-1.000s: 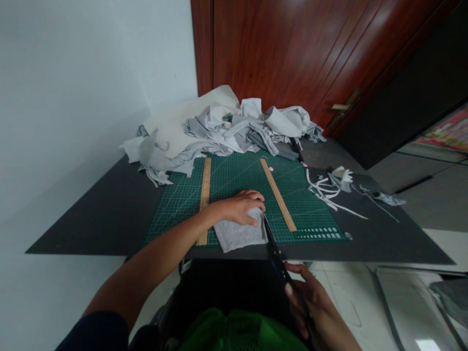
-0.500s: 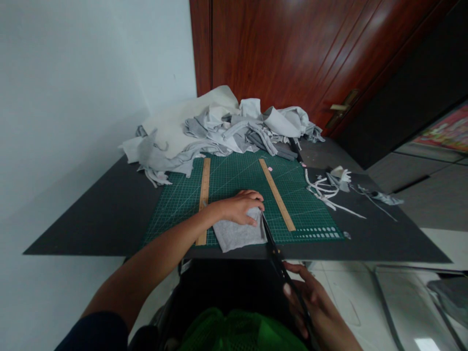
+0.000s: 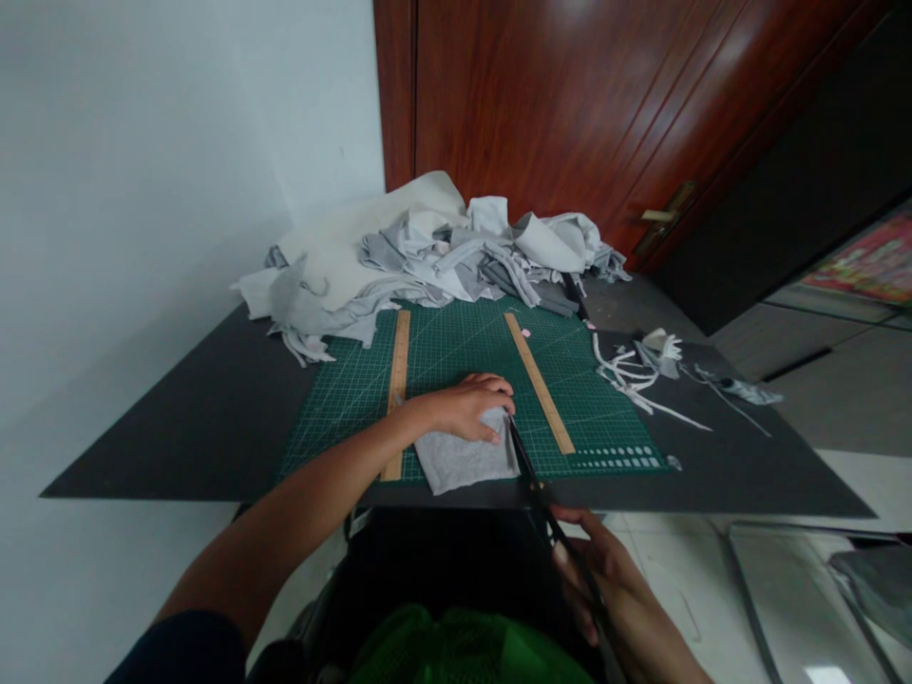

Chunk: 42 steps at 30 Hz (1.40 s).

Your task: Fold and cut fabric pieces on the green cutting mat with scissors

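My left hand [image 3: 476, 407] lies over a piece of grey cloth [image 3: 463, 464], its fingers stretched flat across the upper part and the thumb spread toward the lower right. My right hand [image 3: 605, 575] is closed around the handles of long black scissors [image 3: 528, 469], just off the table's front edge. The scissors point up and away, with their blades along the cloth's right edge and the tip close to my left fingertips. Part of the cloth is hidden under my left hand.
Under the cloth is a green cutting mat [image 3: 456, 342] on a dark table [image 3: 235, 399]. Two wooden rulers, one left [image 3: 399, 356] and one right [image 3: 540, 383], lie on the mat. Grey and white fabric scraps [image 3: 456, 256] are heaped behind; white strips [image 3: 631, 375] lie right.
The view has shifted very slightly. Both hands, the scissors and the cloth stay in nearly the same places.
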Each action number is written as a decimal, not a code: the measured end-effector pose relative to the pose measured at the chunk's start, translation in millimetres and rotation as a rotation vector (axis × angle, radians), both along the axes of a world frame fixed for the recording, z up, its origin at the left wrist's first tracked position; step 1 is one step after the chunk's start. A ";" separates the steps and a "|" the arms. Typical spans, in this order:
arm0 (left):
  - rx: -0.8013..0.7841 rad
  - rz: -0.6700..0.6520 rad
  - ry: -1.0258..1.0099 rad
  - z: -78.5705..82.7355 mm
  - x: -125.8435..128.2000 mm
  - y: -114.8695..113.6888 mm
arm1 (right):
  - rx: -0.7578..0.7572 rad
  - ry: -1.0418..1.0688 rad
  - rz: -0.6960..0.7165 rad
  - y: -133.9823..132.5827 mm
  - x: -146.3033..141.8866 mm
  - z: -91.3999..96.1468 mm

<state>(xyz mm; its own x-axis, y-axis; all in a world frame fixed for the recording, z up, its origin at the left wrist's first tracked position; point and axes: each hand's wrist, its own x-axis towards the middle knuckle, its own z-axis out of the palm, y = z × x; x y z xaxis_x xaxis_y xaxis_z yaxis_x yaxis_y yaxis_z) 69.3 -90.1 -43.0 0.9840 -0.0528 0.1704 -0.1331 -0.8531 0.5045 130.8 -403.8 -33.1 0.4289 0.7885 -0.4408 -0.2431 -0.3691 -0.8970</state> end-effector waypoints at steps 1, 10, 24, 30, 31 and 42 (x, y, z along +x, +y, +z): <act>0.005 0.003 0.004 -0.4 0.1 0.1 | 0.001 -0.003 0.002 1.5 0.1 0.5; -0.007 -0.016 -0.018 2.9 -0.5 -1.1 | 0.017 -0.016 0.002 8.9 0.8 -0.8; -0.036 0.035 0.014 -0.6 0.5 -0.5 | 0.047 -0.035 -0.016 2.1 0.1 -5.1; -0.051 0.033 0.004 -5.1 1.9 1.1 | 0.068 -0.041 -0.026 -0.7 -2.6 -11.6; -0.050 0.032 0.002 -5.8 2.0 1.5 | 0.072 -0.035 -0.032 -0.2 -3.2 -12.1; 0.032 0.077 -0.011 1.9 -2.5 3.0 | 0.087 0.004 -0.015 9.5 0.2 -14.5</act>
<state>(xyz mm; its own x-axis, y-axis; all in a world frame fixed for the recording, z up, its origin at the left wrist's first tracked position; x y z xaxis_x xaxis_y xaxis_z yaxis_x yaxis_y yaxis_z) 66.8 -87.1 -41.2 0.9833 0.0172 0.1810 -0.0722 -0.8767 0.4756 131.0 -394.3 -47.6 0.4394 0.8175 -0.3723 -0.2514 -0.2859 -0.9247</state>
